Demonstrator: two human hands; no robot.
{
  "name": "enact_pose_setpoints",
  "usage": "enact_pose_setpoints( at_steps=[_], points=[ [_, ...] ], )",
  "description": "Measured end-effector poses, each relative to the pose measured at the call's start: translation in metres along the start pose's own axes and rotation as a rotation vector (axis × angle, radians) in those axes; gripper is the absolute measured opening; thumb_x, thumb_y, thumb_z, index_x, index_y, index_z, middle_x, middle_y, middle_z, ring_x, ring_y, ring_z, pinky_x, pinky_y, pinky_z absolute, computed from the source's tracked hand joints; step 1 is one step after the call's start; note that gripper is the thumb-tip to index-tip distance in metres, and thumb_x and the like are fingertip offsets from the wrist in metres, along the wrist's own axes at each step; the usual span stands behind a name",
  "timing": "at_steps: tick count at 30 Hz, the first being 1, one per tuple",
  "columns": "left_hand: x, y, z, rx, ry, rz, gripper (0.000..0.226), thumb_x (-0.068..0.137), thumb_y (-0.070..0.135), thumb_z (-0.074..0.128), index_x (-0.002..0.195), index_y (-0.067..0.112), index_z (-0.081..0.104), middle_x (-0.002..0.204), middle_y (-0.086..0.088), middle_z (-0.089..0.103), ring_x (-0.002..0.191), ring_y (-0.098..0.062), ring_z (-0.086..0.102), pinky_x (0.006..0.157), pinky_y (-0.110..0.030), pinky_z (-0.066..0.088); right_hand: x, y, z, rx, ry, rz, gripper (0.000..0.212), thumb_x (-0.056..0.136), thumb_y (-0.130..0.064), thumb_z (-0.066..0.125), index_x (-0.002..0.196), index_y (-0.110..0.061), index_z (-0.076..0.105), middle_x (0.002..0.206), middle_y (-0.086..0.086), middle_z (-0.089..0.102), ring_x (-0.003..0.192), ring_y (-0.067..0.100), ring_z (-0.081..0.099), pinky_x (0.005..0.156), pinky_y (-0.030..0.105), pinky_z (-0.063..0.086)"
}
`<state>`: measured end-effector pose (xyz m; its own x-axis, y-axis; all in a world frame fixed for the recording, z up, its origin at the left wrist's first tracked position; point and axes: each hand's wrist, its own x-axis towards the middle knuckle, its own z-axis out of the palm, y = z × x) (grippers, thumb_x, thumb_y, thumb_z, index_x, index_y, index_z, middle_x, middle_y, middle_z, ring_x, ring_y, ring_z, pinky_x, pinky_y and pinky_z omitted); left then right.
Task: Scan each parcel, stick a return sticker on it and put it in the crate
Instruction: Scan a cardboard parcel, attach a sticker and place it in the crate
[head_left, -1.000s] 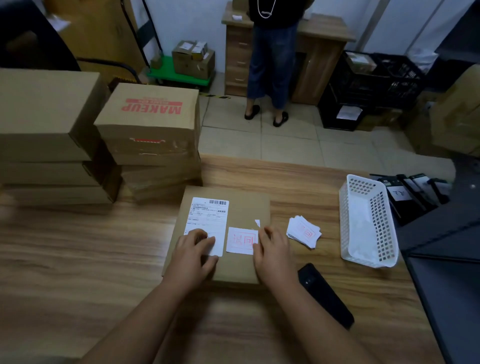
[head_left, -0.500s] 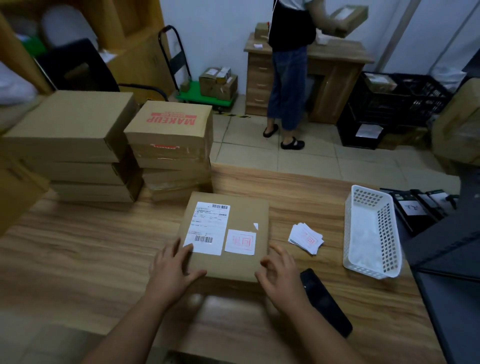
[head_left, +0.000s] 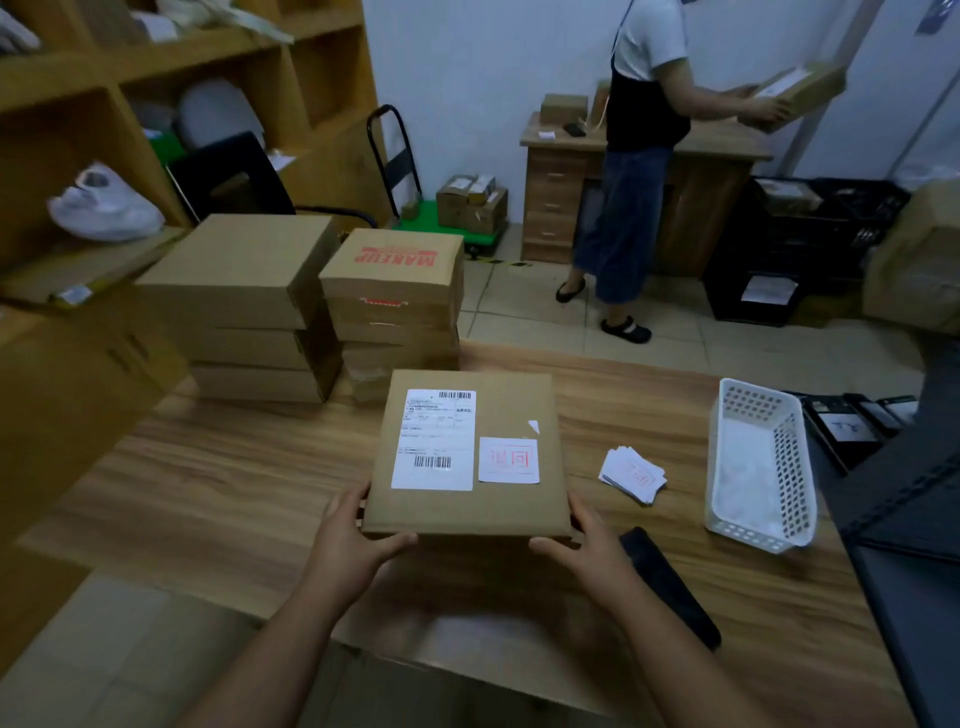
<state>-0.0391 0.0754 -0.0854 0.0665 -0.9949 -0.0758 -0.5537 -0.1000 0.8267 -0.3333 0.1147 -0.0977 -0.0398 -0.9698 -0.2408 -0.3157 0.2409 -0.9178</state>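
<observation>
A flat brown parcel is held just above the wooden table, its near edge raised. It carries a white shipping label and a white return sticker with red print. My left hand grips the parcel's near left corner. My right hand grips its near right corner. A small pile of loose return stickers lies on the table to the right. A black scanner lies by my right wrist. Black crates stand on the floor at the far right.
Two stacks of brown boxes stand at the table's back left. A white plastic basket sits at the right edge. Another person holds a parcel by a wooden desk. Wooden shelves are on the left.
My hands left the sticker and label, slid to the parcel's near corners and took hold of it. The parcel's near edge has come up off the table. The view has tilted upward.
</observation>
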Motion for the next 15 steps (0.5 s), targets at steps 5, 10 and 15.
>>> enact_pose_setpoints(
  at_steps=[5, 10, 15],
  points=[
    [-0.020, 0.014, -0.053, -0.178, 0.037, 0.050, 0.091, 0.061, 0.018, 0.092, 0.138, 0.031, 0.045, 0.131, 0.000, 0.050, 0.115, -0.016, 0.055, 0.097, -0.038, 0.049, -0.021, -0.053, 0.010, -0.012, 0.048, -0.157, 0.079, 0.079, -0.017, 0.080, 0.131, -0.053, 0.032, 0.125, -0.029, 0.047, 0.108, -0.015, 0.047, 0.077, 0.004, 0.042],
    [-0.084, 0.010, -0.136, -0.388, 0.086, 0.108, 0.089, 0.071, 0.008, 0.085, 0.139, 0.040, 0.038, 0.130, 0.013, 0.057, 0.118, -0.006, 0.055, 0.091, -0.025, 0.047, -0.060, -0.113, 0.058, -0.057, 0.054, -0.300, 0.107, 0.070, -0.019, 0.086, 0.150, -0.042, 0.020, 0.140, -0.017, 0.036, 0.124, -0.004, 0.043, 0.091, 0.019, 0.051],
    [-0.164, -0.014, -0.227, -0.375, 0.341, 0.140, 0.088, 0.069, 0.014, 0.087, 0.128, 0.058, 0.039, 0.126, 0.023, 0.054, 0.119, -0.008, 0.055, 0.098, -0.040, 0.050, -0.106, -0.176, 0.136, -0.120, -0.027, -0.489, 0.109, 0.068, -0.017, 0.087, 0.152, -0.041, 0.022, 0.145, -0.019, 0.027, 0.131, 0.001, 0.036, 0.105, 0.032, 0.046]
  ],
)
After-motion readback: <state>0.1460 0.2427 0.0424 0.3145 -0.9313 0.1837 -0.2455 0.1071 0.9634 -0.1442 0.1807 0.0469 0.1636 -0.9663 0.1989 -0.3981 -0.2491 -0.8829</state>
